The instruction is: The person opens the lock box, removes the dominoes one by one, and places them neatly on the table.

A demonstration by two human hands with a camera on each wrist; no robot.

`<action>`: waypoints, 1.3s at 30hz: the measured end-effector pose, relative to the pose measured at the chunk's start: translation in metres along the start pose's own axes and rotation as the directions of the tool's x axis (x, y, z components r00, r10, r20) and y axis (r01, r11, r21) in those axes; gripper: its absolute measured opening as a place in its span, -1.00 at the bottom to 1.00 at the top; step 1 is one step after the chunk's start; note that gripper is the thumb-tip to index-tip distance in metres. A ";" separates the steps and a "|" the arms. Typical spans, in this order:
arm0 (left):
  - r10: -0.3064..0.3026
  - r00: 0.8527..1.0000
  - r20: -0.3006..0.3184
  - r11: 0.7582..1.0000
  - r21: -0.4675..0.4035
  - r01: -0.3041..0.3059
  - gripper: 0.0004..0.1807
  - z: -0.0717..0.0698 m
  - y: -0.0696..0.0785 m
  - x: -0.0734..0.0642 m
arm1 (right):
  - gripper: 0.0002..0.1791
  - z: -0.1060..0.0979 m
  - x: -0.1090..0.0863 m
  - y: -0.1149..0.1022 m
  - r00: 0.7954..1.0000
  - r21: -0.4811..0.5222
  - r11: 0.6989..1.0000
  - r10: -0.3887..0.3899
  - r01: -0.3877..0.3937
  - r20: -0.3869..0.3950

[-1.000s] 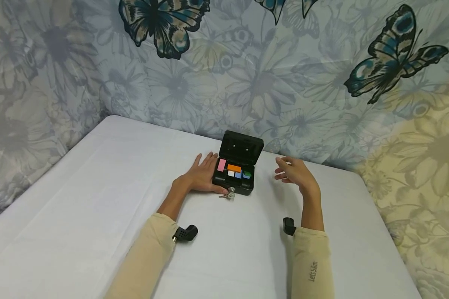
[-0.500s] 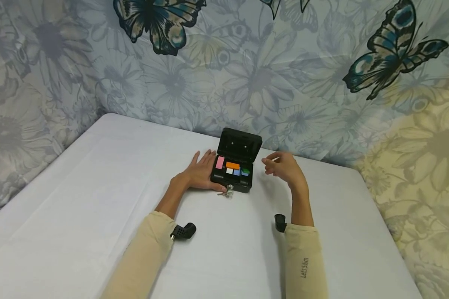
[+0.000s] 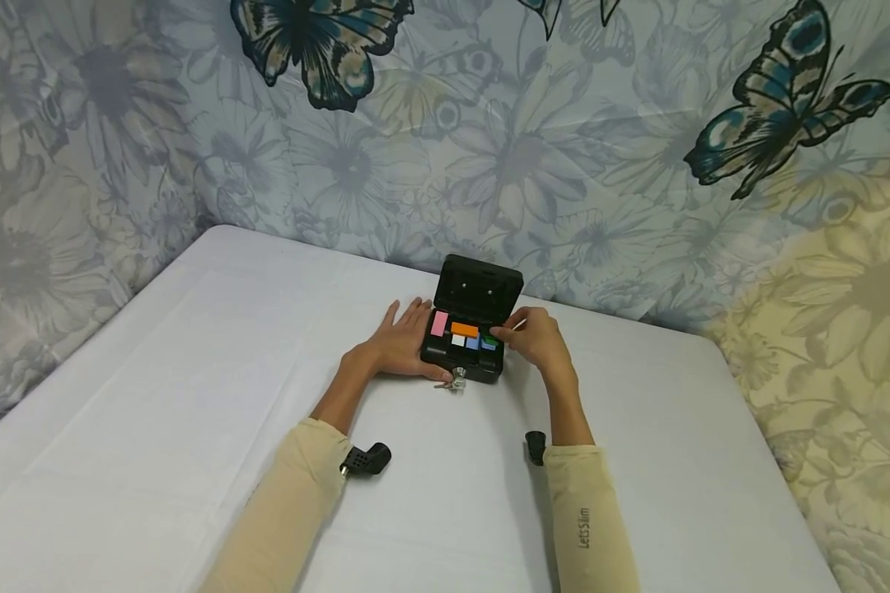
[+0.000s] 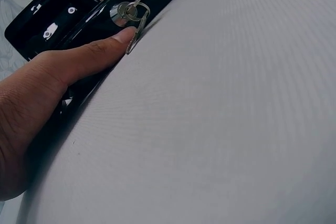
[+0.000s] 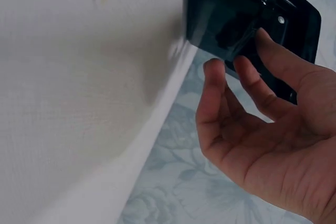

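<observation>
A small black cash box [image 3: 482,375] stands on the table with its lid [image 3: 478,288] raised. Inside lie a pink block [image 3: 439,324], an orange block [image 3: 464,330], a white block [image 3: 457,340], blue pieces [image 3: 472,343] and a green piece [image 3: 493,340] at the right. My left hand [image 3: 396,346] lies flat beside the box's left side, its thumb along the front below the lock [image 4: 121,15]. Keys [image 4: 137,24] hang from that lock, near the thumb tip. At the right rim, my right hand [image 3: 540,339] has its thumb over the edge near the green piece, fingers lightly bent.
A white cloth covers the table [image 3: 252,329]. Behind it hangs a flowered backdrop [image 3: 519,165] with butterflies, close to the table's back edge. Each sleeve cuff carries a small black camera [image 3: 367,459].
My right hand has moved left, from free space beside the cash box to its right rim. The left hand and the box have stayed in place.
</observation>
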State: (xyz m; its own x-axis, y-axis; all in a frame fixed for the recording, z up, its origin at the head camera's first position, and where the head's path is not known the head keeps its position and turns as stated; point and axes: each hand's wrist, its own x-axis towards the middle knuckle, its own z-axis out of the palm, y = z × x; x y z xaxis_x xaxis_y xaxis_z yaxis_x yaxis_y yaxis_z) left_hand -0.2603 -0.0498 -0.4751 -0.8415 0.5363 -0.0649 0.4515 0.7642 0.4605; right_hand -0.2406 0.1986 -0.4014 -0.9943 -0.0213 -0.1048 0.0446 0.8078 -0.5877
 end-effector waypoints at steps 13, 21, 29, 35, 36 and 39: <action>0.007 1.000 0.003 1.000 -0.018 -0.007 0.44 0.002 -0.002 0.001 | -0.61 0.002 -0.002 -0.003 1.000 -0.044 0.999 -0.002 0.003 0.025; 0.001 1.000 0.018 1.000 -0.010 0.000 0.43 -0.002 0.002 -0.001 | -0.46 0.002 -0.001 -0.006 0.999 -0.066 0.998 0.006 -0.002 0.052; -0.005 1.000 0.016 1.000 0.012 0.004 0.43 -0.003 0.002 -0.003 | -0.44 0.003 -0.003 -0.008 0.998 -0.080 0.996 -0.020 0.025 0.067; -0.008 1.000 0.018 1.000 0.012 0.008 0.44 -0.003 0.002 -0.002 | -0.48 0.003 -0.003 -0.008 0.997 -0.075 0.997 -0.027 0.032 0.077; -0.008 1.000 0.020 1.000 0.011 0.008 0.44 -0.003 0.002 -0.002 | -0.48 0.003 -0.003 -0.008 0.997 -0.073 0.997 -0.028 0.033 0.074; -0.004 1.000 0.017 1.000 -0.001 0.004 0.43 -0.002 0.002 -0.001 | -0.49 0.003 -0.002 -0.008 0.998 -0.071 0.997 -0.033 0.037 0.059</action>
State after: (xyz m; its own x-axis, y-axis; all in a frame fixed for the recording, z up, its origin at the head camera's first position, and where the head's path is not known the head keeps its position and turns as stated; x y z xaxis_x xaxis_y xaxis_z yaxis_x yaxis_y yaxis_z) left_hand -0.2590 -0.0500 -0.4727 -0.8380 0.5395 -0.0816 0.4481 0.7658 0.4613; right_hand -0.2385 0.1903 -0.3985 -0.9877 -0.0830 -0.1328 0.0005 0.8463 -0.5327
